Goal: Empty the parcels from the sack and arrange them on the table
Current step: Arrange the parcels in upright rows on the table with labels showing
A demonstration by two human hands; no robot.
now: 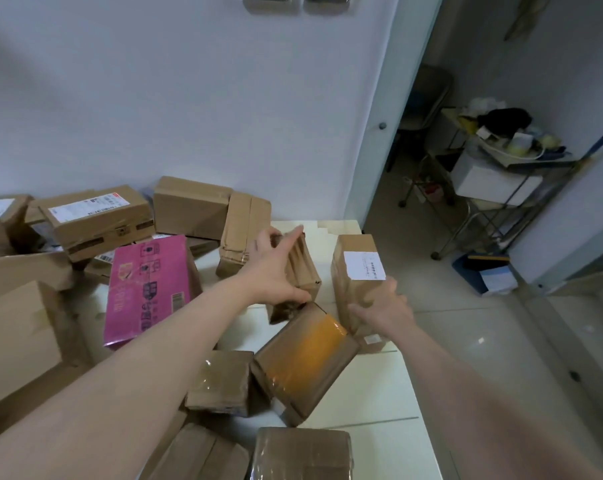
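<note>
Standing near the middle of the white table [379, 393], a creased brown parcel [307, 268] is gripped by the left hand [276, 271]; the fingers are hooked over its far top edge and the thumb is pressed against its near lower edge. Just to the right, parted from it by a narrow strip of table, a labelled parcel [357, 268] is set with a white shipping label on its upper face; it is clasped at its near end by the right hand [385, 308] — thumb stretched leftward across the near face, fingers laid up the right side. Below both hands an orange-taped parcel [303, 358] is seen lying tilted, its far corner touching the foot of the creased brown parcel; a small film-wrapped parcel [220, 382] is placed just beside its left edge, and another wrapped parcel [303, 455] is cut off by the bottom of the view. To the left a pink box [147, 289] is propped at a slant among a loose heap of brown cartons [96, 216] — these are piled against the wall [189, 98] and over the left part of the table, some resting on others. Behind the left hand an upended carton [244, 230] is stood on edge. Beyond the table's right edge a tiled floor [466, 341] is shown, and on it a metal trolley [494, 188] loaded with oddments.
</note>
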